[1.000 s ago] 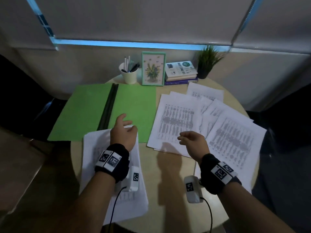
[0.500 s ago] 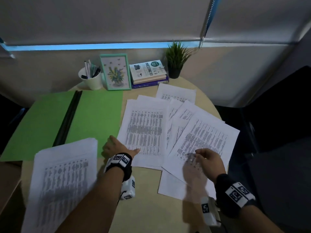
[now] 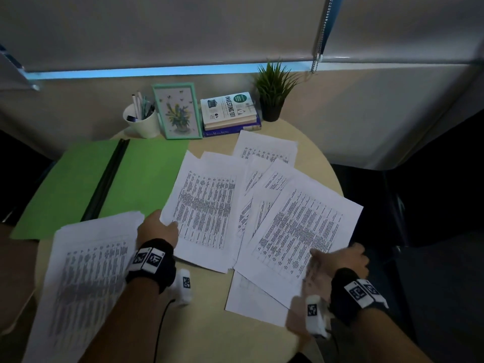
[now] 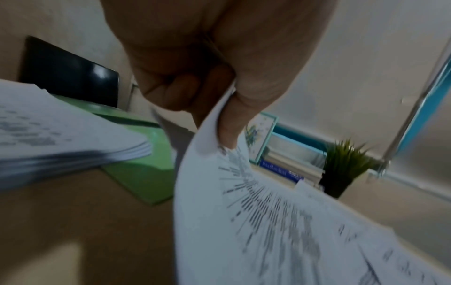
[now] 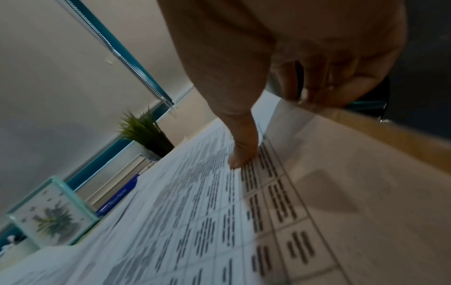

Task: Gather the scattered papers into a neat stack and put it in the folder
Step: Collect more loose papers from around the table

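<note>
White sheet [image 3: 207,208] now curls up, pinched by left hand [image 3: 157,229].

White printed paper sheets [image 3: 301,226] are lying fanned and overlapping right of an open green card folder [image 3: 146,179], whose near edge a thicker white stack [image 3: 86,271] is overlapping.

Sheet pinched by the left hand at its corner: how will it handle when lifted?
Likely floppy: pinched by the left hand, the sheet bows upward in the left wrist view. Probably light, as one corner pinch raises it. It may slide off the papers beneath.
</note>
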Tool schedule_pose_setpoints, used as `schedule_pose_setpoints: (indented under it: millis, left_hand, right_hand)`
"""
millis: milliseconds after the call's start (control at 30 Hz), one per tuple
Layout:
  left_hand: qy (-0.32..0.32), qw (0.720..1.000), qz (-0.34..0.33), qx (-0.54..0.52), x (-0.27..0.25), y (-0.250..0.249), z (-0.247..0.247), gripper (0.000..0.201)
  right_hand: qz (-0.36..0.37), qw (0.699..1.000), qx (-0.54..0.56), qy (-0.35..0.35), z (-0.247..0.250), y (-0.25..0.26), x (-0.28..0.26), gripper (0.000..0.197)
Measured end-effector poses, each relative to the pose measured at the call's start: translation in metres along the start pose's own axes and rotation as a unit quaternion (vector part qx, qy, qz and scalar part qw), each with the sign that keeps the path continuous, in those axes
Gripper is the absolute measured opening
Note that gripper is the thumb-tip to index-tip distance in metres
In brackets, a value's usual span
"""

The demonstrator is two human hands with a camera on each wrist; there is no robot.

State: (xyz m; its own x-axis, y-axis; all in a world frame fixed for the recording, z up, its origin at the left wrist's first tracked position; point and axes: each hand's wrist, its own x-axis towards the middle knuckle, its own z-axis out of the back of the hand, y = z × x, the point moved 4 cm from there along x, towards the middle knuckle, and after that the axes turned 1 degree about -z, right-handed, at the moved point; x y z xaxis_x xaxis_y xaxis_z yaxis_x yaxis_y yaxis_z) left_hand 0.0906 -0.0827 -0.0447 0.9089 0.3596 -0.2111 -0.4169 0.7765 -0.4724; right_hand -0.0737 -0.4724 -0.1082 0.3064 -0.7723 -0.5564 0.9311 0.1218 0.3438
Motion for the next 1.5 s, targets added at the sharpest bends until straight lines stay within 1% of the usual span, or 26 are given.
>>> schedule_pose_setpoints:
  millis: [33,100,233,267,300,400,467,500,600,633,667,700,733,800,867,1000,1100,1167,1233,1267,1300,1333,1400,1467,1500]
  left_hand:
    - [-0.003,1.0,-0.002,-0.001,-0.001,-0.002,0.006,0.023]
    - [0.007,1.0,0.007,-0.014,-0.001,-0.007,0.013,0.021]
    - [0.091,0.988,0.071,-0.098,-0.005,-0.011,0.017,0.022]
    - [0.112,0.985,0.079,-0.105,-0.006,-0.012,0.017,0.022]
    - [0.131,0.983,0.082,-0.099,-0.007,-0.014,0.017,0.024]
    - [0.176,0.98,0.079,-0.042,-0.01,-0.018,0.016,0.04]
    - [0.193,0.978,0.077,-0.001,-0.012,-0.02,0.014,0.043]
    - [0.191,0.979,0.07,0.014,-0.014,-0.022,0.014,0.039]
    - [0.188,0.979,0.052,0.056,-0.017,-0.024,0.012,0.011]
    - [0.186,0.979,0.047,0.068,-0.019,-0.026,0.012,0.017]
    - [0.177,0.98,0.05,0.07,-0.019,-0.026,0.012,0.026]
    - [0.159,0.984,0.054,0.065,-0.021,-0.025,0.014,0.035]
    - [0.133,0.988,0.053,0.058,-0.02,-0.024,0.015,0.039]
    - [0.085,0.995,0.042,0.036,-0.017,-0.021,0.017,0.037]
    - [0.061,0.997,0.04,-0.013,-0.015,-0.017,0.017,0.033]
    - [0.083,0.99,0.051,-0.105,-0.016,-0.01,0.015,0.032]
    - [0.091,0.982,0.05,-0.155,-0.012,-0.002,0.02,0.033]
    - [0.095,0.981,0.031,-0.169,-0.004,0.004,0.027,0.031]
    - [0.09,0.976,0.008,-0.199,0.003,0.005,0.038,0.032]
    - [0.087,0.97,0.001,-0.228,0.006,0.003,0.045,0.032]
    - [0.092,0.955,0.005,-0.281,0.006,0.001,0.052,0.032]
    - [0.103,0.932,0.013,-0.347,0.009,0.0,0.058,0.031]
    - [0.139,0.869,0.031,-0.474,0.012,-0.002,0.066,0.034]
    - [0.162,0.819,0.046,-0.549,0.017,-0.007,0.074,0.037]
    - [0.168,0.805,0.051,-0.567,0.018,-0.012,0.078,0.037]
  right_hand:
    - [0.004,1.0,-0.015,0.006,0.004,-0.001,0.004,0.1]
    - [0.026,1.0,-0.012,0.003,0.012,0.0,0.013,0.078]
    - [0.062,0.998,0.025,-0.008,0.021,0.007,0.02,0.032]
    - [0.063,0.997,0.04,-0.01,0.021,0.009,0.02,0.023]
    - [0.063,0.996,0.053,-0.016,0.02,0.011,0.02,0.019]
    - [0.072,0.994,0.077,-0.038,0.018,0.015,0.016,0.021]
    - [0.079,0.992,0.089,-0.045,0.018,0.015,0.015,0.023]
    - [0.081,0.991,0.096,-0.047,0.019,0.015,0.015,0.024]
    - [0.092,0.987,0.123,-0.055,0.023,0.014,0.013,0.024]
    - [0.102,0.984,0.137,-0.057,0.025,0.016,0.011,0.023]
    - [0.116,0.98,0.151,-0.057,0.026,0.02,0.01,0.022]
    - [0.132,0.975,0.167,-0.059,0.027,0.024,0.008,0.021]
    - [0.15,0.97,0.179,-0.06,0.029,0.03,0.006,0.02]
    - [0.178,0.962,0.2,-0.055,0.032,0.042,0.004,0.019]
    - [0.195,0.956,0.215,-0.043,0.032,0.054,0.001,0.018]
    - [0.198,0.953,0.229,-0.007,0.021,0.076,-0.003,0.016]
    - [0.173,0.952,0.253,0.022,0.008,0.089,-0.007,0.029]
    - [0.158,0.956,0.247,0.024,-0.002,0.093,-0.009,0.033]
    - [0.141,0.964,0.223,0.024,-0.014,0.092,-0.012,0.033]
    - [0.136,0.968,0.211,0.023,-0.021,0.092,-0.013,0.032]
    - [0.133,0.971,0.198,0.025,-0.028,0.091,-0.014,0.031]
    - [0.133,0.974,0.182,0.027,-0.034,0.092,-0.015,0.03]
    - [0.136,0.978,0.156,0.037,-0.046,0.094,-0.018,0.025]
    - [0.138,0.978,0.147,0.047,-0.055,0.097,-0.022,0.02]
    - [0.142,0.978,0.146,0.054,-0.058,0.1,-0.024,0.02]
